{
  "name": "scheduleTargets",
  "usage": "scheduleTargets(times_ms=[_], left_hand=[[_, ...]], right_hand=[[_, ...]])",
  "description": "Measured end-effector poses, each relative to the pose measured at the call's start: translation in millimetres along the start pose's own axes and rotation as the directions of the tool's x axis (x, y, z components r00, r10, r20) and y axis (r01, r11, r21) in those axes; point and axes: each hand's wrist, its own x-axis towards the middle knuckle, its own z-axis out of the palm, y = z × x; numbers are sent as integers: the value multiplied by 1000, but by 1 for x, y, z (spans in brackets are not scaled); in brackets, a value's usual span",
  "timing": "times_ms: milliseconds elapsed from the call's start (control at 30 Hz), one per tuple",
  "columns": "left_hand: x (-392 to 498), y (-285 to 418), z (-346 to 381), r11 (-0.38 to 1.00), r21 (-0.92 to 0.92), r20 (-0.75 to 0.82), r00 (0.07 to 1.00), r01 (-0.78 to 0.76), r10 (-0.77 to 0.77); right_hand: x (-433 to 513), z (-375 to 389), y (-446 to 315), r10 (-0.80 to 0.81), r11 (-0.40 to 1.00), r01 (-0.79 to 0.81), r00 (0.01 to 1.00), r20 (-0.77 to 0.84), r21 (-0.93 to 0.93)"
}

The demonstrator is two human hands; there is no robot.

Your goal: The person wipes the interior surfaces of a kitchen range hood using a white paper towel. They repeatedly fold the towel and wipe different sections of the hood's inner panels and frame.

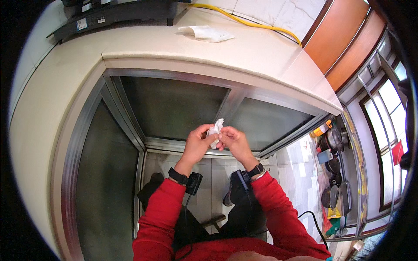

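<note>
Between my two hands is a crumpled white tissue or thin cloth (pixel 214 131), its twisted tip pointing up and away from me. My left hand (pixel 200 141) grips it from the left, with the thumb over its lower part. From the right, my right hand (pixel 233 140) pinches its edge between thumb and fingers. Both hands are in front of the cabinet's sliding doors of dark glass (pixel 173 107), below the counter edge. On the pale countertop (pixel 147 45) lies another crumpled white sheet (pixel 210 34), apart from my hands.
A black gas stove (pixel 120 14) stands at the counter's back left. A yellow hose (pixel 248 23) runs along the wall. At right, pots and pans (pixel 333 163) and an orange-capped bottle (pixel 321 129) crowd a low rack. Cables hang from the wrist-worn devices (pixel 194 183).
</note>
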Motion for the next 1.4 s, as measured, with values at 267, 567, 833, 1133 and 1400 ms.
scheduleTargets(times_ms=[267, 567, 833, 1133, 1400], left_hand=[[49, -1, -23, 925, 201, -448, 809, -323, 380], [97, 29, 8, 451, 768, -163, 541, -455, 825], [97, -31, 8, 210, 903, 132, 708, -374, 694], [84, -70, -16, 545, 835, -223, 855, -80, 468], [99, -34, 19, 773, 406, -251, 753, -488, 608]], right_hand=[[3, -16, 21, 54, 998, -54, 998, -14, 33], [-8, -32, 27, 83, 996, -84, 995, -62, -7], [-13, -44, 24, 116, 993, -117, 992, -43, -15], [-15, -51, 22, 140, 990, -141, 988, -72, -4], [-17, -57, 25, 130, 991, -131, 990, -54, -22]])
